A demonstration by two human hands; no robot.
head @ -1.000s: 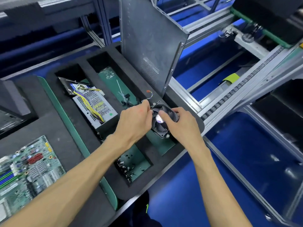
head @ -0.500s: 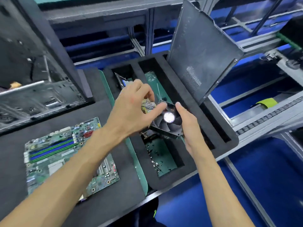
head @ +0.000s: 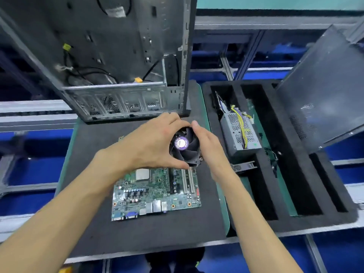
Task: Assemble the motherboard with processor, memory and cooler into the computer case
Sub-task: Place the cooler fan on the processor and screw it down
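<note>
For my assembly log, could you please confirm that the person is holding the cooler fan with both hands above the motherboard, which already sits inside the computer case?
Not quite: the head view shows the motherboard lying on the dark foam mat in front of the computer case, not inside it. Both the left hand and right hand do hold the cooler fan above it.

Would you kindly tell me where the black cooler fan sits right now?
Mid-frame in the head view, the black cooler fan is held between left hand and right hand, above the green motherboard.

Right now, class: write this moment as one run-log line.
step: cooler fitting | left hand and right hand: holding cooler | position: above motherboard | processor: uncovered
</note>
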